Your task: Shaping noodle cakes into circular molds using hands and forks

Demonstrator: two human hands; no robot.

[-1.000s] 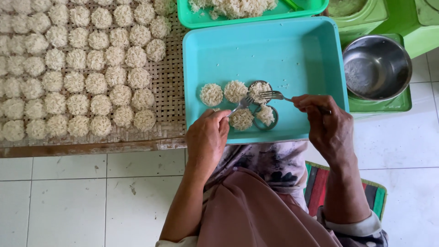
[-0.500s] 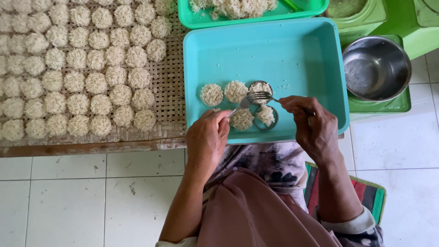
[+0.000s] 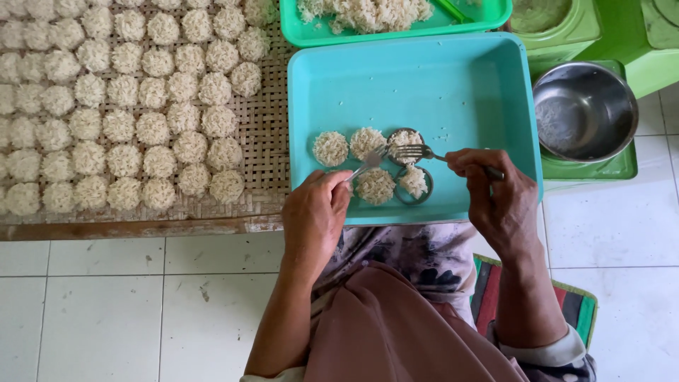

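Fork (image 3: pixel 414 151) lies crosswise, tines pointing left; right hand (image 3: pixel 498 201) fingers clenched on its handle.

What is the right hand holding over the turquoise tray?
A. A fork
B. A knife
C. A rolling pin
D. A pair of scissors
A. The right hand holds a fork by its handle, tines over the round metal ring mould filled with noodle strands in the turquoise tray.

Right hand (image 3: pixel 498 201) gripping a thin metal fork (image 3: pixel 417 151) over a round metal ring mould (image 3: pixel 404 139); left hand (image 3: pixel 316 212) holding a second fork (image 3: pixel 369 163); both above a turquoise rectangular plastic tray (image 3: pixel 453 85); woven bamboo mat (image 3: pixel 265 134) of round rice cakes (image 3: pixel 127 127) at left.
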